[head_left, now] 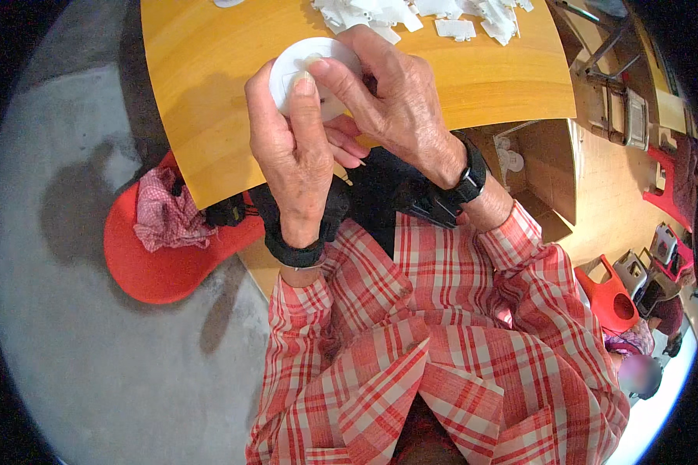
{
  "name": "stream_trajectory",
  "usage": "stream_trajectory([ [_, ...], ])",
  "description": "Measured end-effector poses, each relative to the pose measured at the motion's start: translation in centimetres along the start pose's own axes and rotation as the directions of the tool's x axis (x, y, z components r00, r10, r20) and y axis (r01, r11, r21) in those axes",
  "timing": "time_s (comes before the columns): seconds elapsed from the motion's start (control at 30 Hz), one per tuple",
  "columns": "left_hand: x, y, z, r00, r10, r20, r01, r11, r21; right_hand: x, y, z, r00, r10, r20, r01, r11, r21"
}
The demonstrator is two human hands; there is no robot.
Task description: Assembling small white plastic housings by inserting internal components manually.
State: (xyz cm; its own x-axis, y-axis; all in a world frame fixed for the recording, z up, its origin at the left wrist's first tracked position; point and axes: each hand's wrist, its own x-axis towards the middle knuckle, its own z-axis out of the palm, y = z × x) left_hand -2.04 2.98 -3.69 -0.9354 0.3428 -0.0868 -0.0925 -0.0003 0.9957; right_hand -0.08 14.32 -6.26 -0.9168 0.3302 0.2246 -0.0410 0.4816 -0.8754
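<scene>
A round white plastic disc-shaped piece [318, 50] is held up between both hands, over the near part of the yellow wooden table [488, 81]. My left hand [291, 147] grips its left side, with the thumb pressed on its face. On the right side, my right hand [407, 97] closes round it, its thumb also on the face near the left thumb. The hands cover much of the disc's lower and right parts. Beyond the right hand lies a heap of small white plastic pieces [372, 12] on the table.
An open cardboard box [539, 167] with white round parts inside stands below the table's right side. At the left, a red stool [151, 267] bears a checked cloth [171, 213]. Another red stool [609, 294] and a person [640, 376] are at the far right.
</scene>
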Motion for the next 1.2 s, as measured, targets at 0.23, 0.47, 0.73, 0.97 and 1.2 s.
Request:
stream_trajectory([
  [0.23, 0.0, -0.4, 0.1, 0.998, -0.056, -0.033, 0.058, 0.998, 0.039, -0.3, 0.6, 0.6, 0.999, 0.009, -0.034, -0.008, 1.000, 0.018],
  [0.47, 0.3, 0.2, -1.4, 0.967, -0.254, 0.004, 0.253, 0.962, -0.098, -0.3, 0.5, -1.1, 0.936, 0.246, 0.252, -0.339, 0.819, 0.462],
  [0.73, 0.6, 1.0, -0.3, 0.977, -0.171, -0.125, 0.188, 0.973, 0.133, -1.3, -0.8, -1.1, 0.993, 0.075, 0.094, -0.100, 0.948, 0.303],
  [0.97, 0.5, 2.3, 0.7, 0.977, -0.184, -0.105, 0.200, 0.964, 0.175, -1.7, -0.9, -1.8, 0.998, 0.034, 0.048, -0.050, 0.932, 0.359],
  [1.2, 3.1, 3.6, -1.3, 0.960, -0.221, 0.173, 0.162, 0.940, 0.301, -1.3, 0.4, -5.6, 0.975, 0.222, 0.030, -0.207, 0.844, 0.495],
])
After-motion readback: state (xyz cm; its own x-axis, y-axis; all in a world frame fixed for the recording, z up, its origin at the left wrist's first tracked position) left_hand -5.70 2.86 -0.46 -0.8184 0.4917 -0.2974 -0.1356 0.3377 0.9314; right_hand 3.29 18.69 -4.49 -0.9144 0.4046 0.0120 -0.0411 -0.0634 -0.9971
